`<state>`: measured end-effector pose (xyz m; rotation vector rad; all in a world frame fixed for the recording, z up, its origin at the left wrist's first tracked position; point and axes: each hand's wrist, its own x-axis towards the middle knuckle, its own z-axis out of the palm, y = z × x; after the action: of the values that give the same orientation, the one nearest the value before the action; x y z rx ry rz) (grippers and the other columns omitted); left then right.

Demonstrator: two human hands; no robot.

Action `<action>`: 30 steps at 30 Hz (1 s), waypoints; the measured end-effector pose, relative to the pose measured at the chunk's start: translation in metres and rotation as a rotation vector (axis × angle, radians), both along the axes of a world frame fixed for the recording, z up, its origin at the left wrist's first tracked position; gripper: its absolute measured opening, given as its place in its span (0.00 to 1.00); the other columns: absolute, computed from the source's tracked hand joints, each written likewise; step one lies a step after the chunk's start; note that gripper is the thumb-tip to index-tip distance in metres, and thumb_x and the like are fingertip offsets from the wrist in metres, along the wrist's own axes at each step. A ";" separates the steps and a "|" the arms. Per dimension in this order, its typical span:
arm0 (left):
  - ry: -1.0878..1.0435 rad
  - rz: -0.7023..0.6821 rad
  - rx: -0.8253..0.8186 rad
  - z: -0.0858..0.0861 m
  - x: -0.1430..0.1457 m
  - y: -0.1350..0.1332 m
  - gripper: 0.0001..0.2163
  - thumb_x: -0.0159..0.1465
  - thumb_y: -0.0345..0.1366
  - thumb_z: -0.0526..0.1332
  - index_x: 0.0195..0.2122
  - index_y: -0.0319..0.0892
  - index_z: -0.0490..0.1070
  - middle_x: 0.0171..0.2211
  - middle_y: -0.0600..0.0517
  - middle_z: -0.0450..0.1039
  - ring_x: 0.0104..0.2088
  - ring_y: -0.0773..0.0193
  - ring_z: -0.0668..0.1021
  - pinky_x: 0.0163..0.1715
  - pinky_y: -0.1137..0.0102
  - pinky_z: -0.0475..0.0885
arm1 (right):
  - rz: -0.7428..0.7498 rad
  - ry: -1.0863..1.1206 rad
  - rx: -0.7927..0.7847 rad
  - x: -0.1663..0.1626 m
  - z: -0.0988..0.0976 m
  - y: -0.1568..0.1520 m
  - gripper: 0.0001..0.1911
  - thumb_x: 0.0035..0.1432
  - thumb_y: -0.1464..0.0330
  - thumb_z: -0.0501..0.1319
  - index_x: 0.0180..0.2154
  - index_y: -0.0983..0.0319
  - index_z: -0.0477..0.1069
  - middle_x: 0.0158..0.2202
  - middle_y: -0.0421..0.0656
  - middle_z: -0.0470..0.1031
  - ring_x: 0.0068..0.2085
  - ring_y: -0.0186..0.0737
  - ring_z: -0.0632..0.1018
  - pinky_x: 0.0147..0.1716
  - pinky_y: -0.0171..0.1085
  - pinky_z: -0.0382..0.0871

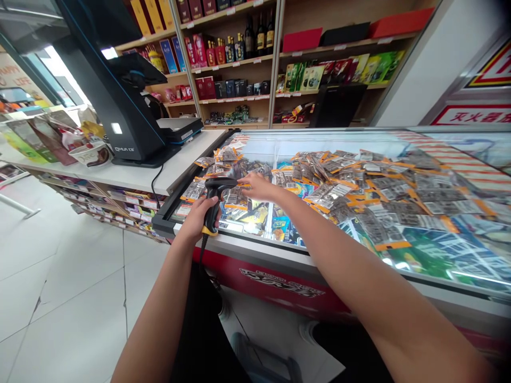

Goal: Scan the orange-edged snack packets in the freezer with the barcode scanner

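Note:
My left hand (198, 217) is wrapped around the grip of a black barcode scanner (211, 205) with a yellow base, its cable hanging down. The scanner's head points to the right, over the glass top of a chest freezer (271, 221). Beside the scanner's nose is my right hand (257, 186), palm down with the fingers stretched out to the left. It hovers over or rests on small snack packets with orange edges (236, 198); contact is hard to make out. A wide heap of similar packets (331, 175) covers the glass to the right.
On the left, a white counter (181, 159) bears a black checkout terminal (120, 90), a paper bowl (91, 154) and standing pouches (48, 135). Shelves (235, 58) with boxes and bottles stand behind the freezer. A grey stool (259, 356) is low by my legs.

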<state>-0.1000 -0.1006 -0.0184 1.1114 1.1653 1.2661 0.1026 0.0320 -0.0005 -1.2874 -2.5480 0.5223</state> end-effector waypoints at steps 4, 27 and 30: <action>-0.002 -0.001 -0.013 -0.002 0.000 0.001 0.17 0.62 0.50 0.67 0.32 0.42 0.68 0.20 0.55 0.71 0.16 0.67 0.72 0.14 0.73 0.63 | 0.000 -0.037 -0.024 0.000 0.003 -0.002 0.26 0.71 0.65 0.60 0.68 0.54 0.72 0.67 0.53 0.68 0.69 0.63 0.66 0.66 0.55 0.63; -0.245 0.454 0.245 -0.004 0.012 -0.006 0.18 0.61 0.53 0.66 0.34 0.46 0.62 0.22 0.59 0.67 0.18 0.69 0.71 0.18 0.74 0.64 | -0.329 -0.278 0.166 0.005 0.028 -0.022 0.18 0.66 0.66 0.65 0.52 0.72 0.81 0.52 0.68 0.80 0.58 0.70 0.78 0.57 0.58 0.70; -0.227 0.526 0.292 -0.006 0.013 -0.006 0.18 0.63 0.54 0.64 0.38 0.46 0.63 0.22 0.60 0.67 0.19 0.69 0.71 0.20 0.73 0.66 | -0.189 -0.150 0.312 -0.007 0.021 -0.021 0.20 0.68 0.66 0.64 0.56 0.71 0.78 0.55 0.66 0.79 0.64 0.68 0.73 0.64 0.58 0.64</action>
<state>-0.0869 -0.1062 -0.0245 0.8565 1.1617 1.9659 0.0957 0.0109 0.0205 -1.4720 -2.4596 -0.0108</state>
